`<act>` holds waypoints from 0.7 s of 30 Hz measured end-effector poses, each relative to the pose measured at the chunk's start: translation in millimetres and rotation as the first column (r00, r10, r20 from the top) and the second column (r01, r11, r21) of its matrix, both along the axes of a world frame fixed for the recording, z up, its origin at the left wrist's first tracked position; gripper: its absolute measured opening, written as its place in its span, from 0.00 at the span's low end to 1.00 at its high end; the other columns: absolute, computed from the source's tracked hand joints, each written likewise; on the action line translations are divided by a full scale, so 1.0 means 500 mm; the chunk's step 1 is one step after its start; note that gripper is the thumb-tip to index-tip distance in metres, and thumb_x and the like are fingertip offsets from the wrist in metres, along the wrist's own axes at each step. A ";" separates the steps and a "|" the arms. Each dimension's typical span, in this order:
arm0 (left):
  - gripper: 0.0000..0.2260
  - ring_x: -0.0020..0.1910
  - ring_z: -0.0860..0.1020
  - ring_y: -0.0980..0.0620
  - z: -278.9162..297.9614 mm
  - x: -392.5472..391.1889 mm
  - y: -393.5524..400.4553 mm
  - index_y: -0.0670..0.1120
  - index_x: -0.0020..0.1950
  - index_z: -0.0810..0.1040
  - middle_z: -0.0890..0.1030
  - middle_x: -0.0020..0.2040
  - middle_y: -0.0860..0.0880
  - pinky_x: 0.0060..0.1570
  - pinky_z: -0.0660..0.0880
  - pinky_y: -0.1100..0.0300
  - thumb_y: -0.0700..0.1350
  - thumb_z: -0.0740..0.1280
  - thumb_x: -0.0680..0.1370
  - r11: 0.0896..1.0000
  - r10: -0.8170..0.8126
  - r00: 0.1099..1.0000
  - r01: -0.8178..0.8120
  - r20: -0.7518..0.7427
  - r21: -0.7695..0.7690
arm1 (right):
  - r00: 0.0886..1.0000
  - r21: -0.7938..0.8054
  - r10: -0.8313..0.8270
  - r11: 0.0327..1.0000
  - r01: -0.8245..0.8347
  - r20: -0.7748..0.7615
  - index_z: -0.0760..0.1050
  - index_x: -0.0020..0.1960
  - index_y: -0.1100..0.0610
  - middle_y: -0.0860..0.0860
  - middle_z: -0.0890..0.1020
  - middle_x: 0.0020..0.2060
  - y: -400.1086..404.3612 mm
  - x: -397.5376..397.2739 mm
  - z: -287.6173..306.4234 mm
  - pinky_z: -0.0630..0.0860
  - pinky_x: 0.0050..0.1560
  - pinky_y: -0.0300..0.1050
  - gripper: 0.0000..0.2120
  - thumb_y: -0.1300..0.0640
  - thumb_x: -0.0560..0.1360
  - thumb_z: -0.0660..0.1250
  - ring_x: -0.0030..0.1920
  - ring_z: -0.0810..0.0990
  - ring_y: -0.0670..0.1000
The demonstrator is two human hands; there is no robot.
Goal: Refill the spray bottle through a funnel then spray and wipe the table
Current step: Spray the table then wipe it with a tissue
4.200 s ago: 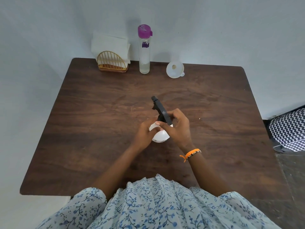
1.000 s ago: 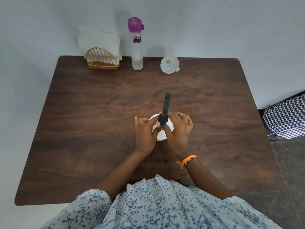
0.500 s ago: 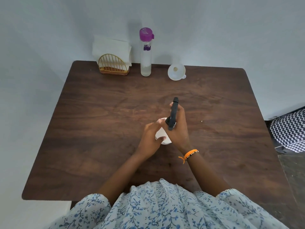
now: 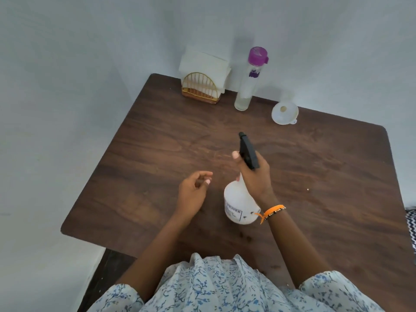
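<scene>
right hand [image 4: 253,174] wrapped round spray bottle [image 4: 239,204] neck under black trigger head [image 4: 247,152] | left hand [image 4: 193,192] loose, empty, just beside | we see bottle tilted above table [image 4: 157,143]

Gold wire arch-shaped napkin holder [image 4: 201,89] standing at the far left corner of the tabletop, against the pale wall [image 4: 90,41], holding a stack of white paper napkins [image 4: 203,63]. Black-and-white zigzag-patterned fabric item [image 4: 411,230] partly visible at the right frame edge, off the tabletop. Small pale speck [image 4: 308,189] lying on the wood, right of centre.
</scene>
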State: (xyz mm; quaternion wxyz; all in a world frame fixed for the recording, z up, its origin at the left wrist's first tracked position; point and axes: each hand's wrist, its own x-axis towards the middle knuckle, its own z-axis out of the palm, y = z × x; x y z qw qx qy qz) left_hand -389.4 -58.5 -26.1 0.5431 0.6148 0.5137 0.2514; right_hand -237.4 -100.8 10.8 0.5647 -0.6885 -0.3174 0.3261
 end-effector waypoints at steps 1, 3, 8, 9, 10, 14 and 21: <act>0.09 0.45 0.78 0.60 0.001 -0.004 0.007 0.50 0.51 0.79 0.81 0.46 0.55 0.40 0.71 0.76 0.38 0.65 0.77 0.999 0.046 0.999 -0.046 -0.003 -0.002 | 0.995 -0.047 0.073 0.996 -0.076 -0.061 0.74 0.49 0.65 0.56 0.74 0.33 0.013 -0.013 -0.002 0.75 0.29 0.43 0.14 0.53 0.74 0.68 0.30 0.74 0.53; 0.09 0.43 0.77 0.60 0.002 -0.014 0.020 0.49 0.52 0.79 0.80 0.44 0.56 0.39 0.71 0.75 0.38 0.65 0.76 0.993 0.118 0.993 -0.118 -0.020 -0.014 | 0.966 -0.113 0.190 0.971 -0.211 -0.175 0.74 0.50 0.66 0.59 0.74 0.37 0.042 -0.037 -0.011 0.76 0.31 0.46 0.17 0.51 0.75 0.66 0.36 0.76 0.54; 0.09 0.46 0.78 0.57 -0.017 -0.052 0.048 0.50 0.52 0.79 0.80 0.44 0.54 0.44 0.73 0.64 0.38 0.64 0.76 0.959 0.268 0.960 -0.274 -0.082 -0.070 | 0.860 -0.214 0.224 0.911 -0.352 -0.458 0.75 0.46 0.57 0.54 0.78 0.40 0.126 -0.074 -0.040 0.75 0.32 0.43 0.13 0.47 0.76 0.64 0.43 0.76 0.51; 0.09 0.46 0.78 0.57 -0.023 -0.061 0.054 0.50 0.52 0.79 0.80 0.45 0.54 0.45 0.72 0.63 0.39 0.64 0.76 0.951 0.290 0.951 -0.299 -0.103 -0.079 | 0.841 -0.237 0.217 0.898 -0.371 -0.496 0.75 0.45 0.57 0.53 0.78 0.40 0.144 -0.079 -0.043 0.76 0.32 0.42 0.14 0.46 0.76 0.64 0.42 0.77 0.50; 0.09 0.47 0.78 0.57 -0.027 -0.069 0.060 0.50 0.53 0.79 0.80 0.45 0.54 0.46 0.72 0.63 0.39 0.64 0.76 0.944 0.307 0.944 -0.318 -0.123 -0.086 | 0.827 -0.263 0.220 0.879 -0.398 -0.518 0.74 0.46 0.58 0.53 0.78 0.39 0.162 -0.083 -0.047 0.76 0.32 0.41 0.15 0.45 0.76 0.63 0.40 0.77 0.50; 0.09 0.48 0.77 0.58 -0.051 -0.087 0.079 0.52 0.53 0.79 0.81 0.48 0.53 0.51 0.76 0.58 0.40 0.64 0.77 0.925 0.336 0.928 -0.358 -0.162 -0.127 | 0.797 -0.367 0.282 0.772 -0.519 -0.534 0.74 0.47 0.59 0.53 0.78 0.38 0.227 -0.098 -0.058 0.77 0.33 0.42 0.16 0.45 0.76 0.63 0.39 0.77 0.50; 0.10 0.46 0.78 0.54 -0.073 -0.096 0.106 0.56 0.50 0.79 0.81 0.45 0.55 0.51 0.76 0.49 0.41 0.64 0.76 0.916 0.350 0.919 -0.377 -0.183 -0.137 | 0.825 -0.469 0.256 0.721 -0.510 -0.504 0.74 0.42 0.57 0.52 0.76 0.34 0.294 -0.112 -0.081 0.74 0.27 0.40 0.13 0.47 0.74 0.66 0.30 0.76 0.47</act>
